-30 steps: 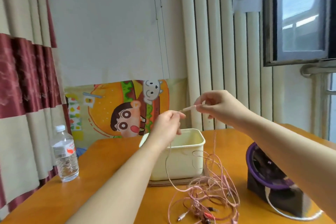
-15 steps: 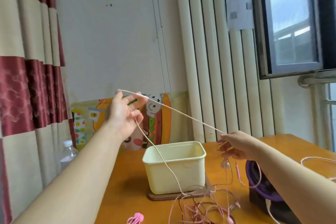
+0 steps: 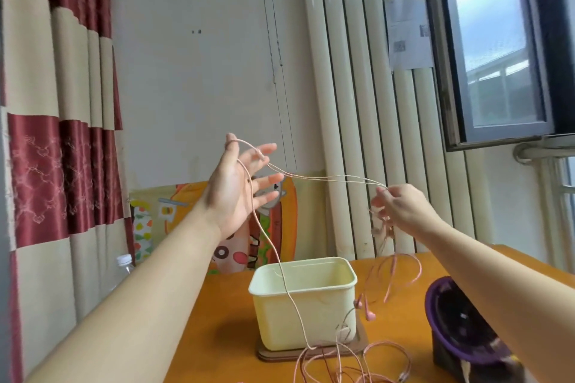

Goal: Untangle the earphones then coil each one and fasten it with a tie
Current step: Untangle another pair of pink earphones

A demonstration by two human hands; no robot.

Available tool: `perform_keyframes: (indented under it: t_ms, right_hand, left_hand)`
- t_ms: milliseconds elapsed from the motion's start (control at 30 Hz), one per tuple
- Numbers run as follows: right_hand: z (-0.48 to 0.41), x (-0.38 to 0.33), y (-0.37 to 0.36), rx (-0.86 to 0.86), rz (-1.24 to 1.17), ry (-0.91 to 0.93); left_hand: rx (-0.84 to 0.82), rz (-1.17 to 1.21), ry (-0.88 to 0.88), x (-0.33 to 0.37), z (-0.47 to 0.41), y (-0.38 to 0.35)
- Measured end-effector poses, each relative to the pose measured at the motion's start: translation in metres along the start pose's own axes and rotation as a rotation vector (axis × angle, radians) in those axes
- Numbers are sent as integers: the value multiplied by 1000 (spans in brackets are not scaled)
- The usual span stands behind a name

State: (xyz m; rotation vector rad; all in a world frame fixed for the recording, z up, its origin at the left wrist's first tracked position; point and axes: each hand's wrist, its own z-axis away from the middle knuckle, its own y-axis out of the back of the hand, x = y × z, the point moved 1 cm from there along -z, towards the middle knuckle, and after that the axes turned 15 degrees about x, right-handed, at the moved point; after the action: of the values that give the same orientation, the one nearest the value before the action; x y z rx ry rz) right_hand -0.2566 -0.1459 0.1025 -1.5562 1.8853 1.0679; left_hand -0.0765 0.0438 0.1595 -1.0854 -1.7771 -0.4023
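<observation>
- A pink tangle (image 3: 339,357) of earphone leads lies on the orange counter (image 3: 224,320) in front of the cream tub (image 3: 305,314). The bottom edge of the view cuts it off, so the number of leads cannot be told.
- The tub stands on a thin wooden board (image 3: 311,353).
- Right of the tub sits a dark object with a purple rim (image 3: 460,329). It is partly hidden by the right forearm and hard to identify.
- Two pink earbuds (image 3: 365,309) hang just beside the tub's right wall, with loose loops of lead above them.
- One earphone cable (image 3: 329,177) rises from the tangle, crosses the front of the tub and runs steeply up to the left hand (image 3: 236,193).
- That hand is above and left of the tub, its grip wide open with the fingers spread and straight. The cable lies looped over the thumb and a fingertip.
- From there two strands run almost level, to the right.
- The right hand (image 3: 401,208) is above and right of the tub, its grip closed, pinching the strands at the fingertips. What dangles below it is blurred.
- Behind the tub on the left, the forearm mostly hides a water bottle (image 3: 124,263).
- A cartoon poster (image 3: 280,221) leans on the wall behind the tub.
</observation>
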Motion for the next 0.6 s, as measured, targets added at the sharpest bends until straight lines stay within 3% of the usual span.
perform_keyframes:
  t_ms: [200,300,533,600]
  right_hand:
    - [-1,-20,11,-179,85,64]
    - [2,-21,14,-158,144,123]
    - [17,7,6,-380,209,16]
    - [17,14,4,-293,196,32]
  left_hand:
    - [-40,-161,16,-7,0,-13]
    - [-35,-241,41,-20,1,-16]
    - [-177,-426,211,-50,13,-17]
    - [-132,-411,178,-54,14,-18]
